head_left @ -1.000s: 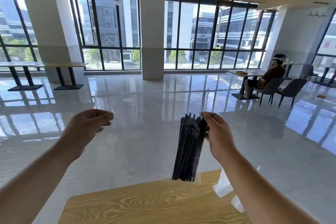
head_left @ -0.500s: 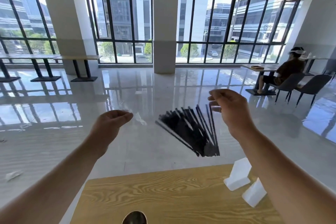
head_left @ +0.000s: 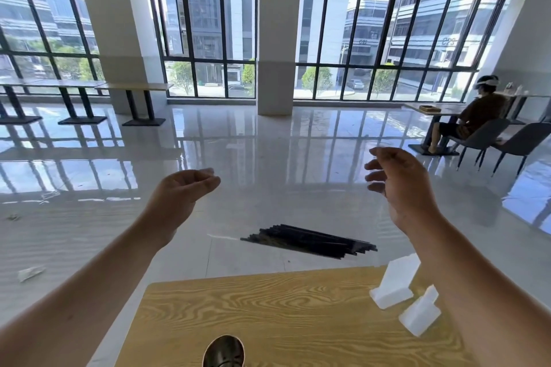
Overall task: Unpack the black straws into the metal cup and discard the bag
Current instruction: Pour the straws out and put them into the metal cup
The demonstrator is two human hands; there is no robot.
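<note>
The black straws (head_left: 310,241) form a level bundle below and between my hands, beyond the far edge of the wooden table (head_left: 298,307). A thin glint at the bundle's left end looks like clear bag film; whether the bundle rests on the floor or is in the air I cannot tell. My left hand (head_left: 182,191) is raised with fingertips pinched together; anything clear between them does not show. My right hand (head_left: 399,185) is raised with fingers apart, holding nothing visible. The metal cup (head_left: 224,351) shows its rim at the bottom edge, on the table's near side.
Two white foam blocks (head_left: 393,286) (head_left: 420,316) stand on the table's right part. A paper scrap (head_left: 29,272) lies on the glossy floor at left. A seated person (head_left: 474,116) and grey chairs (head_left: 524,143) are far right. Long tables (head_left: 134,88) line the windows.
The straw bundle left my right hand: it hung upright, then fanned and tilted, and now lies level well below both hands. My right fingers spread apart. The view tilted down, showing the cup.
</note>
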